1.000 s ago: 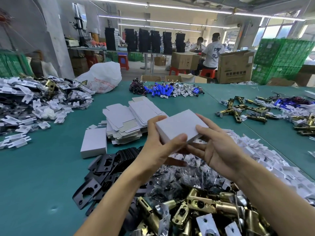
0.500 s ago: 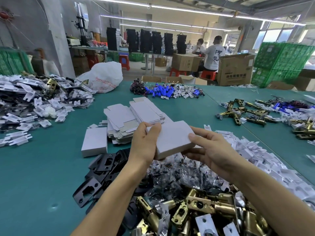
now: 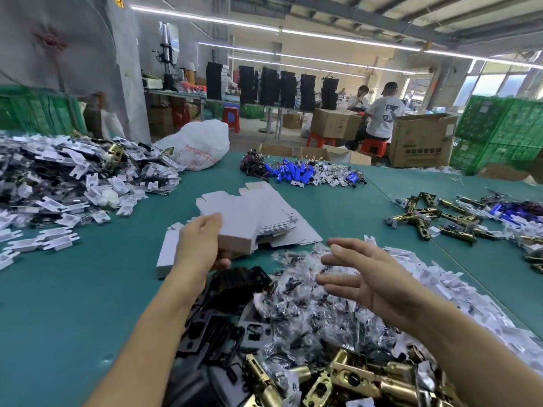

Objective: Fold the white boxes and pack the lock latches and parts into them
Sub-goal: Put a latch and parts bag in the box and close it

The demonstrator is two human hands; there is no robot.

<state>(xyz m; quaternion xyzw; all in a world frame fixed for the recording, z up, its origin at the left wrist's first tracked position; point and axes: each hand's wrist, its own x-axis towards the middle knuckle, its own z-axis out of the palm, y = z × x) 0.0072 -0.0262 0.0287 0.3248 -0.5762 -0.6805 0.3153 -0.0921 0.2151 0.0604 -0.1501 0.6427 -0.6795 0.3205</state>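
Note:
My left hand [image 3: 199, 245] grips a folded white box [image 3: 239, 237] by its left end, low over the green table and close to the stack of flat white box blanks [image 3: 249, 207]. Another folded white box [image 3: 166, 255] lies on the table just left of that hand. My right hand [image 3: 361, 277] hovers with spread fingers, holding nothing, above a heap of small clear parts bags [image 3: 305, 292]. Brass lock latches [image 3: 352, 380] lie piled at the near edge, with black strike plates [image 3: 223, 321] to their left.
White plastic inserts [image 3: 458, 292] run along the right. A mixed heap of white and dark parts [image 3: 67, 177] fills the far left. Blue cylinders [image 3: 296, 173] and a white bag [image 3: 199, 145] lie at the back, more brass latches [image 3: 435, 218] far right. Two people sit by cardboard boxes beyond.
My right hand has let go of the box and drawn back to the right, fingers spread. My left hand has carried the box left and down toward the table.

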